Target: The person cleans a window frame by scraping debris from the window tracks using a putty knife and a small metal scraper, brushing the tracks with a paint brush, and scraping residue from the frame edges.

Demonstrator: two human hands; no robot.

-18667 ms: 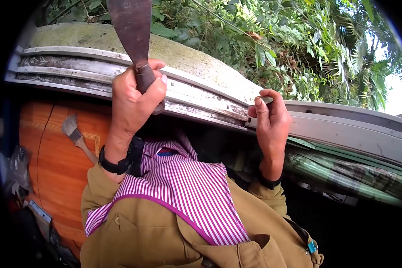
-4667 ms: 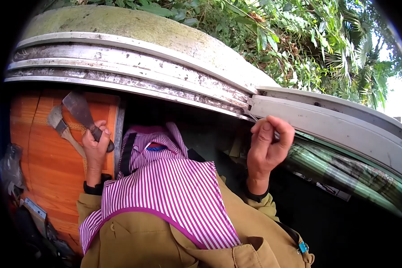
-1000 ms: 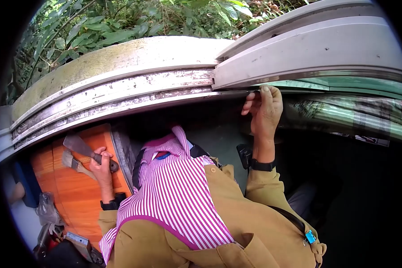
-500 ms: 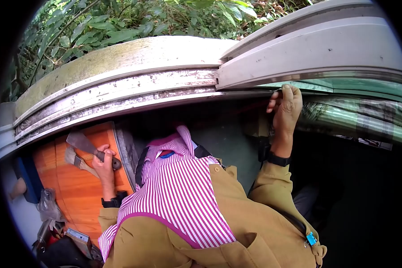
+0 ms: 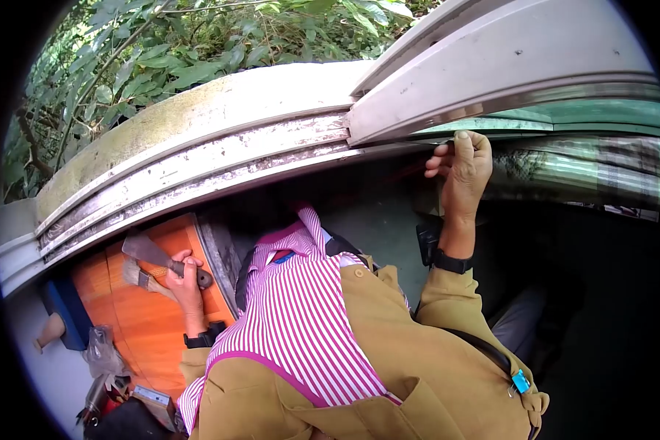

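Note:
My left hand (image 5: 186, 292) is closed around a scraper (image 5: 146, 249) with a broad metal blade and dark handle. A paintbrush (image 5: 133, 273) with pale bristles is held in the same hand, just below the blade. Both tools are over the orange wooden panel (image 5: 110, 308). At the inner edge of the window track (image 5: 271, 141), my right hand (image 5: 465, 172) pinches thumb against fingers beside the sliding window sash (image 5: 491, 84). A thin dark line runs left from its fingertips along the sill; I cannot tell what the pinch holds.
Leafy plants (image 5: 213, 51) grow beyond the pale outer ledge (image 5: 161, 117). A checked cloth (image 5: 587, 172) hangs below the glass at right. At lower left are a blue box (image 5: 70, 315), a clear plastic bag (image 5: 106, 358) and a black bag (image 5: 128, 422).
The view has shifted slightly, so the tools and left hand sit lower and further right in it. My right hand stays pinched by the sash, slightly left of before.

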